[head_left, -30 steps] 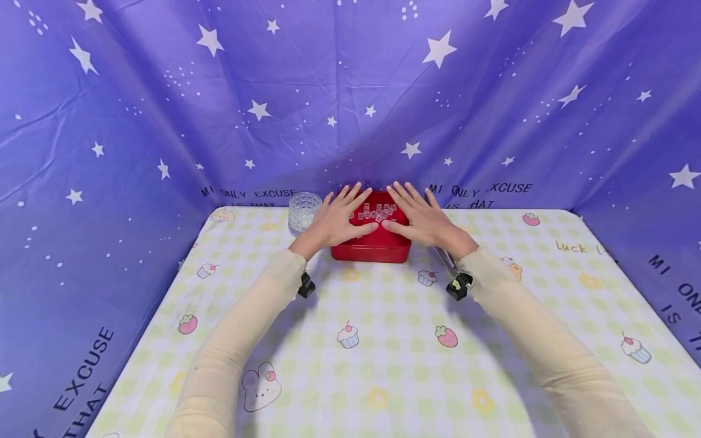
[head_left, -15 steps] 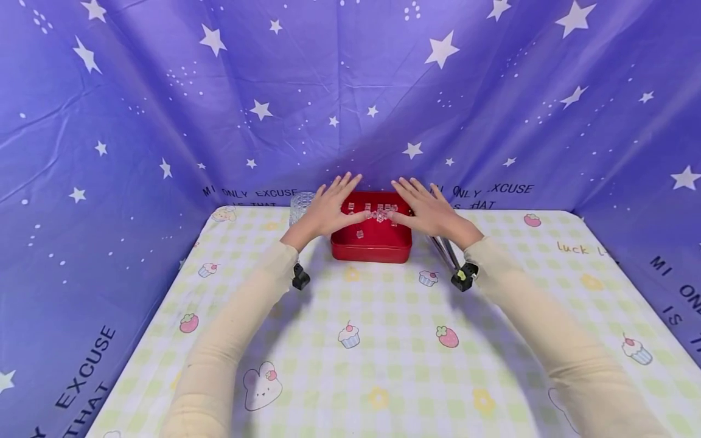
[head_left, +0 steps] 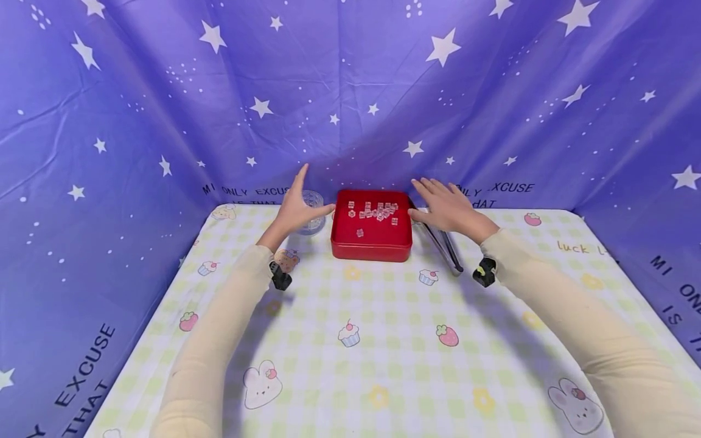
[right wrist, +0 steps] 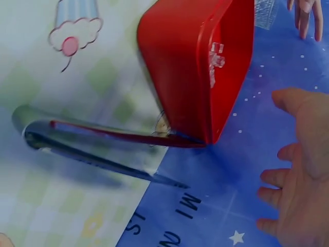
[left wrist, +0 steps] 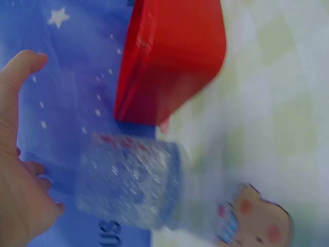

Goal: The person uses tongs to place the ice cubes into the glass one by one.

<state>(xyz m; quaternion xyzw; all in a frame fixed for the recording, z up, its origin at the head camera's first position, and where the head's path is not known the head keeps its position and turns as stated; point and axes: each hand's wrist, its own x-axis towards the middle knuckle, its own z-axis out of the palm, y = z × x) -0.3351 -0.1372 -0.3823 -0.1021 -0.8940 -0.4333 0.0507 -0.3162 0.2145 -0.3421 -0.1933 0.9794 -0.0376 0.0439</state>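
My left hand (head_left: 292, 213) is beside a clear cut-glass cup (head_left: 316, 226), fingers extended and thumb apart; the left wrist view shows a gap between palm and cup (left wrist: 131, 180). Over on the other side, my right hand (head_left: 449, 207) hovers above metal tongs (head_left: 453, 261), its fingers spread and holding nothing. The tongs (right wrist: 92, 160) lie with their arms apart, tips pointing to the back. Between both hands stands a red rectangular box (head_left: 372, 252), open at the top. Small clear pieces (head_left: 383, 211) lie scattered inside it, mostly toward the back and right.
A checked tablecloth (head_left: 394, 340) printed with cupcakes, strawberries and rabbits covers the table. Right behind the box, a purple star-patterned curtain (head_left: 306, 79) hangs at the table's back edge and runs along both sides.
Both hands have moved apart from over the red box, the left toward the glass cup and the right toward the tongs. The box's clear pieces are now uncovered.
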